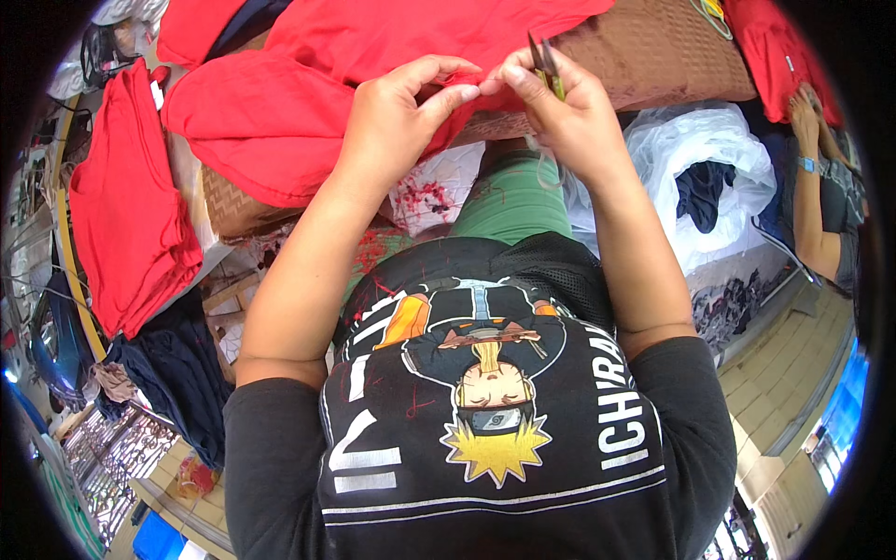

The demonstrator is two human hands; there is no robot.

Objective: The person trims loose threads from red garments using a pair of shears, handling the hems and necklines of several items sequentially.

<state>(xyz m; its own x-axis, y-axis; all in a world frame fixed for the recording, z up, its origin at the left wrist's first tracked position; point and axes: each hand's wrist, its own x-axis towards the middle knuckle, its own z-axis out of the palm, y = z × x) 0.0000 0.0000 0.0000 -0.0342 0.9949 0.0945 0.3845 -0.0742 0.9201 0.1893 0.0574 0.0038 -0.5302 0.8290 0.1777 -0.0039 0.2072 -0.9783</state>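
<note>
Head view: soft red woven-looking cloth (280, 121) draped over brown textured padding (667, 56); likely light, limp, best held by its edge. Left hand (401, 112) pinches that edge, thumb to forefinger; right hand (569, 117) cradles dark-bladed, yellow-handled snips (547, 70), fingertips together, contents unclear.

Bright, fisheye-bent edges, blacked-out corners

A black T-shirt (574, 448) is covering the upper body, its loose short sleeves (271, 457) ending near the elbows. A yellow-haired cartoon figure (495, 448) in orange and black is showing upside down across the front. Bold white lettering (367, 483) is flanking it, thin white lines (495, 504) are crossing the chest, and green trousers (513, 196) are clothing the legs.
</note>
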